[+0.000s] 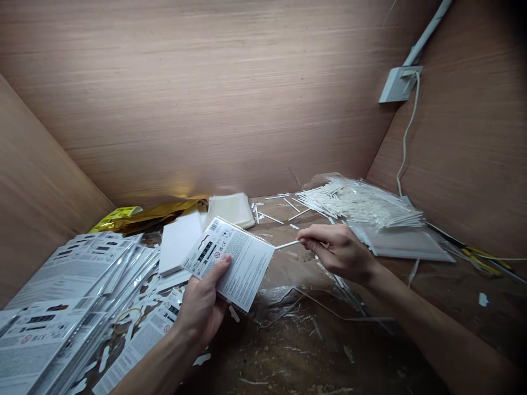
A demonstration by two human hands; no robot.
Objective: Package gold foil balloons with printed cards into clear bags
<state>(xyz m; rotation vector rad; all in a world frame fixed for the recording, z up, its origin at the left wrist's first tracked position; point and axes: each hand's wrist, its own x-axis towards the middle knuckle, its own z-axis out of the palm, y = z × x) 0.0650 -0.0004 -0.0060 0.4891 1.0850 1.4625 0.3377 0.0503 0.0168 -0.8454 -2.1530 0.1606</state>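
Note:
My left hand point(206, 304) grips a printed packaging card point(241, 269), thumb on its face and fingers beneath. The card is tilted, with small print, a barcode and a hang-hole near its upper left end. A thin white stick point(287, 244) is pinched between the thumb and fingers of my right hand point(335, 249). The stick's far tip meets the card's right corner; whether it goes inside the card cannot be made out. Under my left forearm lies another printed card point(144, 340).
Stacked printed cards point(61, 274) fill the left side. Behind the held card are a white card stack point(179, 241) and clear sleeves point(230, 210). A heap of white sticks point(358, 203) lies back right on plastic bags. Yellow-handled tool point(481, 260) at right; cable point(405, 142) hangs from a socket.

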